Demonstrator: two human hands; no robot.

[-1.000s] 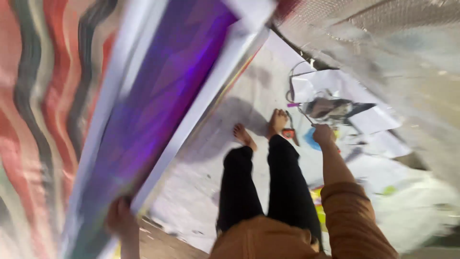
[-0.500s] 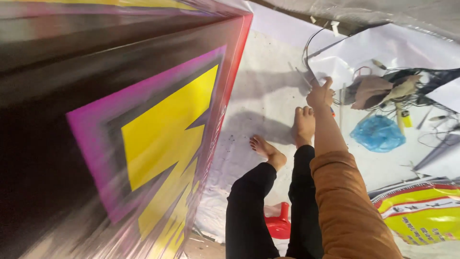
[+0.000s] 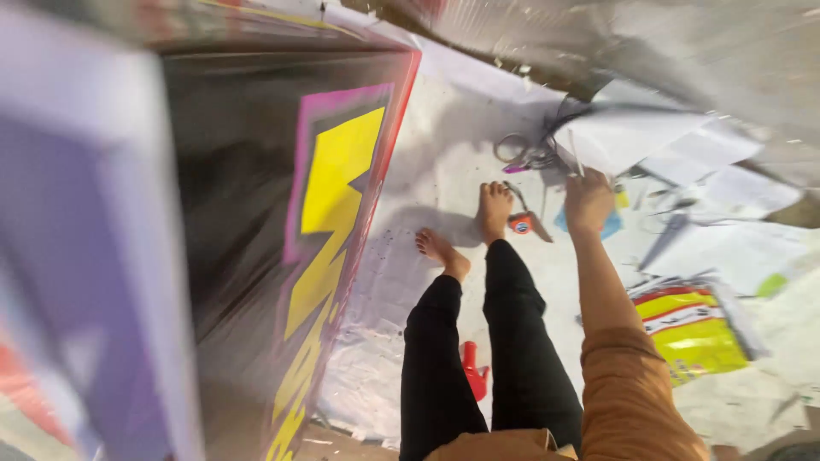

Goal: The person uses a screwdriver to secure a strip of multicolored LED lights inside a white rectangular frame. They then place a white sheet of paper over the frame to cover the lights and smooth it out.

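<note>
My right hand (image 3: 588,201), on an orange-sleeved arm, reaches forward over the floor past my bare feet. Its fingers are curled around what looks like a thin white stick (image 3: 574,154) that pokes up from the fist. Just left of the hand lies a small orange and black object (image 3: 520,224) beside my right foot (image 3: 494,209). A blue scrap (image 3: 610,226) lies under the hand. My left hand is out of sight. My legs in black trousers stretch over a white floor sheet (image 3: 427,171).
A big printed banner (image 3: 333,196) with a yellow bolt on black, edged in pink and red, fills the left. Loose white papers (image 3: 649,145), cables and scissors-like loops (image 3: 512,149) lie ahead. A yellow and red printed sheet (image 3: 692,329) lies at right, a red object (image 3: 472,371) between my legs.
The view has swung. My right hand has drawn back from the white papers and closed. The left hand, seen at the banner's edge a second ago, has left the view.
</note>
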